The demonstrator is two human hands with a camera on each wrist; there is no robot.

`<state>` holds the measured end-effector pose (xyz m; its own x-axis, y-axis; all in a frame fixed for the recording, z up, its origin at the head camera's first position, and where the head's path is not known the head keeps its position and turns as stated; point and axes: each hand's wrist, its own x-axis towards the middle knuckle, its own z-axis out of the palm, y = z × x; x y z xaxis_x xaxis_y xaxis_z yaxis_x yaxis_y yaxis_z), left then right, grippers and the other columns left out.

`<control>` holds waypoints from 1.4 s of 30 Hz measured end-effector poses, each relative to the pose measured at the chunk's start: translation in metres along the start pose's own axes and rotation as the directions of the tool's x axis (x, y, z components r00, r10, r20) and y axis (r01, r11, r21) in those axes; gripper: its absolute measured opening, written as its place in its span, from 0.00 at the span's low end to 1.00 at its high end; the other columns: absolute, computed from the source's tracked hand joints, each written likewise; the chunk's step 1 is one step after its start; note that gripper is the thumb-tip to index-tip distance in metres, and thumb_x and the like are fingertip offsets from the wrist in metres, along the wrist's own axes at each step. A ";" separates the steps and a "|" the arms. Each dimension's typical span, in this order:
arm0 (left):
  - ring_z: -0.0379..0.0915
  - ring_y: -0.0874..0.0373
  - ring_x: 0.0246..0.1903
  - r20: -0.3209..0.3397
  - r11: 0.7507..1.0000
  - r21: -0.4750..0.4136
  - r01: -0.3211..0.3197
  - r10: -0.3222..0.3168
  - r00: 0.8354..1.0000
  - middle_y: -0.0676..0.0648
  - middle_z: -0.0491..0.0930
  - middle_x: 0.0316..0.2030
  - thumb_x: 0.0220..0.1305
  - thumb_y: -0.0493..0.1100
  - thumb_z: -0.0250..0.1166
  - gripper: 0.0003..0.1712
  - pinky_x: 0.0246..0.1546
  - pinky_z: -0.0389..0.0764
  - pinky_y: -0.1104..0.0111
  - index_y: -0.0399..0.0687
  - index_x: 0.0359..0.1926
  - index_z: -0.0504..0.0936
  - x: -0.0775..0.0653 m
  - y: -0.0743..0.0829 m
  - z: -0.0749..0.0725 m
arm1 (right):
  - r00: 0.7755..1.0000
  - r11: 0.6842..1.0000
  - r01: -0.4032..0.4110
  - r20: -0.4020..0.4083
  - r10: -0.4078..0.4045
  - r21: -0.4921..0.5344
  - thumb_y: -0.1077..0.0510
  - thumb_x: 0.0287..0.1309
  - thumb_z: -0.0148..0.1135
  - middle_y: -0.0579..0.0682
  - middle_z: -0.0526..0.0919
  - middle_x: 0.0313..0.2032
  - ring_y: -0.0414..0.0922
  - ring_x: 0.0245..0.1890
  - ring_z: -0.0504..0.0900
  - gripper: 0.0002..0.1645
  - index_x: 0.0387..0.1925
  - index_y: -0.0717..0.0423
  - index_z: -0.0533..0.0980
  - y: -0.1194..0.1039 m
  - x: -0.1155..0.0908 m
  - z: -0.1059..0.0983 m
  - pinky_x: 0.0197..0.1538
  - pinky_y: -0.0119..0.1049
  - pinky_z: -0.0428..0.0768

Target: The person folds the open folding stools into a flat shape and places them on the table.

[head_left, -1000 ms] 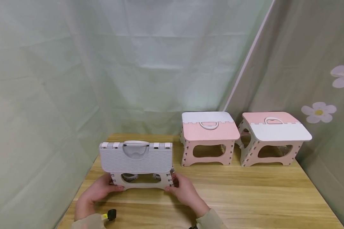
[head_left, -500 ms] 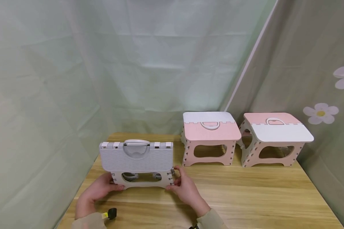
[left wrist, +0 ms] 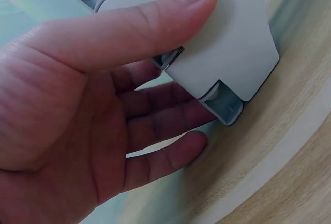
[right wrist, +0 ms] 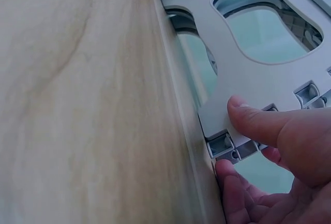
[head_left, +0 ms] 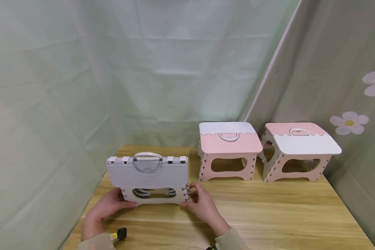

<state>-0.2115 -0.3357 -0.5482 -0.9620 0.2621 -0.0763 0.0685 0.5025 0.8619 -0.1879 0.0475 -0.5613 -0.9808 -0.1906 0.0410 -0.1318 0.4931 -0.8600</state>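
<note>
Table bears two pink-and-white stools at its back right. Grey stool, top folded down, stands on the left part. Left hand and right hand grip its lower corners, thumbs on the front face.

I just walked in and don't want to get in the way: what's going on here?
A person is holding a gray folding stool upright at the left of a wood-grain table. The left hand grips one lower side of its leg panel, the right hand the other. Its seat is folded, handle uppermost. To the right stand a pink-and-white folding stool and a second one, both unfolded.
</note>
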 end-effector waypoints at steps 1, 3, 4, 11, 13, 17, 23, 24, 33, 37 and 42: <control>0.80 0.50 0.53 -0.007 1.000 -0.009 0.004 -0.004 1.000 0.38 0.83 0.56 0.58 0.42 0.83 0.43 0.51 0.80 0.66 0.30 0.66 0.70 0.000 0.000 0.000 | 1.000 1.000 0.001 -0.002 -0.001 0.000 0.53 0.53 0.85 0.49 0.86 0.46 0.45 0.40 0.81 0.33 0.57 0.46 0.75 0.000 0.000 0.000 0.43 0.43 0.80; 0.79 0.49 0.54 -0.017 1.000 -0.023 0.009 -0.010 1.000 0.36 0.82 0.58 0.57 0.41 0.84 0.46 0.52 0.80 0.65 0.31 0.68 0.68 0.001 0.000 0.000 | 1.000 1.000 0.001 -0.007 -0.001 -0.005 0.53 0.53 0.85 0.51 0.86 0.49 0.46 0.42 0.81 0.32 0.56 0.45 0.76 0.000 0.001 -0.001 0.44 0.44 0.80; 0.79 0.49 0.54 -0.021 1.000 -0.024 0.014 -0.015 1.000 0.36 0.82 0.57 0.56 0.41 0.84 0.47 0.52 0.80 0.64 0.31 0.69 0.68 0.001 0.000 0.000 | 1.000 1.000 0.002 -0.009 -0.002 -0.008 0.53 0.53 0.85 0.51 0.85 0.50 0.47 0.42 0.80 0.32 0.55 0.45 0.76 0.000 0.001 -0.001 0.44 0.44 0.79; 0.80 0.51 0.48 -0.042 0.996 0.078 0.046 -0.042 0.998 0.43 0.85 0.49 0.57 0.47 0.84 0.39 0.48 0.81 0.60 0.33 0.63 0.77 0.001 0.001 -0.002 | 1.000 1.000 0.021 0.006 -0.021 -0.013 0.54 0.56 0.84 0.45 0.85 0.45 0.44 0.40 0.80 0.26 0.49 0.45 0.75 0.001 0.002 -0.001 0.43 0.39 0.78; 0.80 0.52 0.48 -0.048 0.994 0.098 0.054 -0.049 0.998 0.44 0.86 0.48 0.57 0.48 0.84 0.37 0.49 0.81 0.60 0.35 0.61 0.80 0.002 0.002 -0.002 | 1.000 1.000 0.024 0.014 -0.024 -0.008 0.55 0.56 0.83 0.43 0.86 0.42 0.42 0.38 0.81 0.25 0.47 0.45 0.75 0.001 0.002 -0.001 0.41 0.39 0.78; 0.80 0.52 0.47 -0.055 0.991 0.114 0.069 -0.063 0.996 0.45 0.87 0.47 0.56 0.51 0.85 0.35 0.50 0.80 0.61 0.37 0.58 0.83 0.003 0.002 -0.002 | 0.999 1.000 0.027 0.036 -0.027 -0.010 0.55 0.57 0.83 0.40 0.86 0.36 0.39 0.35 0.81 0.23 0.44 0.44 0.74 0.002 0.001 -0.001 0.41 0.39 0.78; 0.80 0.53 0.47 -0.054 0.996 0.073 0.060 -0.057 0.997 0.45 0.87 0.49 0.57 0.48 0.84 0.30 0.48 0.81 0.63 0.38 0.55 0.85 0.001 0.004 -0.003 | 0.998 0.998 0.047 0.049 -0.045 -0.037 0.53 0.56 0.83 0.38 0.81 0.31 0.37 0.32 0.77 0.22 0.41 0.43 0.74 0.001 0.000 -0.002 0.38 0.37 0.75; 0.80 0.54 0.46 -0.058 0.996 0.065 0.061 -0.057 0.997 0.46 0.87 0.48 0.57 0.47 0.85 0.29 0.47 0.81 0.63 0.38 0.54 0.86 0.001 0.003 -0.003 | 0.998 0.998 0.050 0.050 -0.048 -0.039 0.53 0.56 0.83 0.38 0.80 0.31 0.37 0.32 0.77 0.23 0.41 0.44 0.74 0.000 0.000 -0.002 0.38 0.36 0.75; 0.80 0.52 0.45 -0.071 0.997 0.049 0.057 -0.053 0.996 0.47 0.88 0.45 0.56 0.44 0.85 0.23 0.46 0.80 0.64 0.40 0.50 0.88 -0.001 0.000 -0.001 | 0.996 0.998 0.053 0.068 -0.052 -0.020 0.55 0.55 0.84 0.40 0.82 0.32 0.38 0.33 0.78 0.23 0.40 0.46 0.74 -0.001 -0.002 -0.003 0.39 0.37 0.76; 0.82 0.52 0.46 -0.037 0.999 0.025 0.031 -0.031 0.999 0.45 0.89 0.45 0.58 0.43 0.83 0.23 0.46 0.82 0.66 0.38 0.51 0.88 -0.001 0.001 -0.002 | 0.996 0.998 0.048 0.076 -0.046 -0.026 0.55 0.56 0.83 0.39 0.84 0.34 0.38 0.35 0.80 0.22 0.42 0.45 0.75 0.000 -0.001 -0.003 0.42 0.38 0.77; 0.84 0.56 0.44 -0.004 1.000 -0.007 -0.025 0.025 1.000 0.44 0.89 0.46 0.61 0.43 0.82 0.22 0.45 0.83 0.69 0.36 0.52 0.88 0.000 -0.003 -0.002 | 0.995 0.998 0.042 0.096 -0.038 -0.043 0.55 0.58 0.81 0.38 0.84 0.36 0.38 0.37 0.80 0.21 0.42 0.43 0.74 0.001 -0.001 -0.002 0.45 0.40 0.77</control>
<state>-0.2124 -0.3388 -0.5493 -0.9609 0.2716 -0.0529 0.0908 0.4899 0.8671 -0.1869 0.0501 -0.5611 -0.9567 -0.2900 0.0245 -0.1792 0.5207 -0.8347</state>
